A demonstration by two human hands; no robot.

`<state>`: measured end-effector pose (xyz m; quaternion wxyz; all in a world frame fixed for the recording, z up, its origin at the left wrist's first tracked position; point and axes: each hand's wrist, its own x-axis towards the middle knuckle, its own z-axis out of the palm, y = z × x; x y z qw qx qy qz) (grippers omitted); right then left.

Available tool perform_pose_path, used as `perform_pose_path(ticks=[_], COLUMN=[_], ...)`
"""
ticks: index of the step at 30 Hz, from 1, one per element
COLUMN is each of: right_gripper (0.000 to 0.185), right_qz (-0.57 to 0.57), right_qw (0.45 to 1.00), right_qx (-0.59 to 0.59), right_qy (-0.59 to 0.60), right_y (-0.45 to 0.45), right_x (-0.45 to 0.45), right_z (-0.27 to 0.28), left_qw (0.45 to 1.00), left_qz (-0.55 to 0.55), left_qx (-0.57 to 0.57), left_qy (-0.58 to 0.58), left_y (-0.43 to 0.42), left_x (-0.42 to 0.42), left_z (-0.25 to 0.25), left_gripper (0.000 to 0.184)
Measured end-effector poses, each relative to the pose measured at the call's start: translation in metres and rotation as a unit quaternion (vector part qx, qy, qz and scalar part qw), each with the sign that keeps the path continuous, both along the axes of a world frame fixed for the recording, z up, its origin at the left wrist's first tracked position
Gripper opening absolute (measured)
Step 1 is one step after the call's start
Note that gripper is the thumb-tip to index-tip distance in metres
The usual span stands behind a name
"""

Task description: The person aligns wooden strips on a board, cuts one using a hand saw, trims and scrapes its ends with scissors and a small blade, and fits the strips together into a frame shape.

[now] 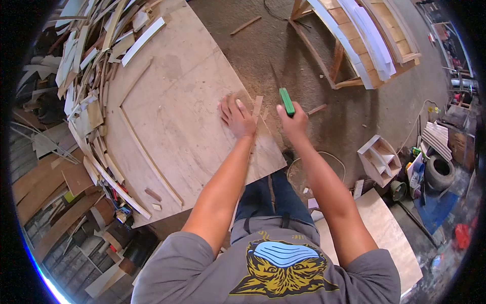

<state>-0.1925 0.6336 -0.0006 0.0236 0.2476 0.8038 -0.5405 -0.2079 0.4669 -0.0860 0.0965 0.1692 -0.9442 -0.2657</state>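
My left hand [237,117] lies on the plywood tabletop [187,111] near its right edge, fingers apart and pressed down. A short, narrow wood strip [258,107] runs beside it along that edge, partly covered by the hand and wrist. My right hand [295,121] is closed around the green handle of a handsaw [286,101], just off the table's edge. The saw's thin dark blade points up and away over the floor, apart from the strip.
Scrap wood [96,66] is heaped along the table's left side. A long curved strip [149,154] lies on the tabletop. A curved wooden frame [354,43] stands on the floor at the upper right. A divided wooden box [379,159] and a tire [439,172] are at the right.
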Motion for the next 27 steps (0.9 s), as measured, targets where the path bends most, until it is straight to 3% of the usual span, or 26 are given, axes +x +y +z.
perform_pose_path(ticks=[2, 8, 11, 22, 27], right_gripper=[0.031, 0.029, 0.029, 0.03, 0.026], right_qz=[0.027, 0.087, 0.102, 0.162, 0.179], right_qw=[0.998, 0.991, 0.988, 0.968, 0.963], right_qx=[0.054, 0.089, 0.099, 0.085, 0.065], right_qy=[0.033, 0.05, 0.06, 0.171, 0.189], right_y=[0.017, 0.034, 0.031, 0.026, 0.026], right_x=[0.026, 0.097, 0.117, 0.15, 0.162], right_z=[0.001, 0.046, 0.066, 0.114, 0.121], left_qw=[0.999, 0.989, 0.983, 0.97, 0.972], left_qz=[0.002, 0.121, 0.149, 0.142, 0.124], left_qx=[0.05, -0.071, -0.067, -0.07, -0.066], left_qy=[0.012, -0.056, -0.081, -0.185, -0.19], left_y=[-0.007, 0.025, 0.031, 0.043, 0.037], left_x=[-0.001, -0.02, -0.029, -0.036, -0.033], left_z=[0.005, 0.012, 0.002, 0.042, 0.034], left_gripper=[0.051, 0.062, 0.068, 0.089, 0.091])
